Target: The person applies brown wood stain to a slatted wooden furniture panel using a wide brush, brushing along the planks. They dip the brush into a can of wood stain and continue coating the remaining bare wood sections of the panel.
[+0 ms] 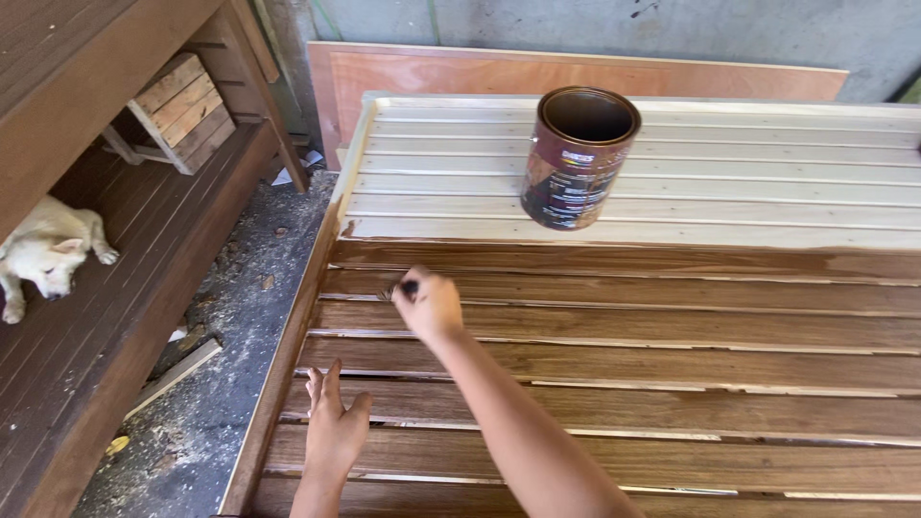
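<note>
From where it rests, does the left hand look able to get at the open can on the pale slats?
Probably yes, with a long stretch. The left hand rests flat on the stained slats, and the can stands farther up. Nothing stands between them; only the right hand with its brush lies beside that path.
</note>
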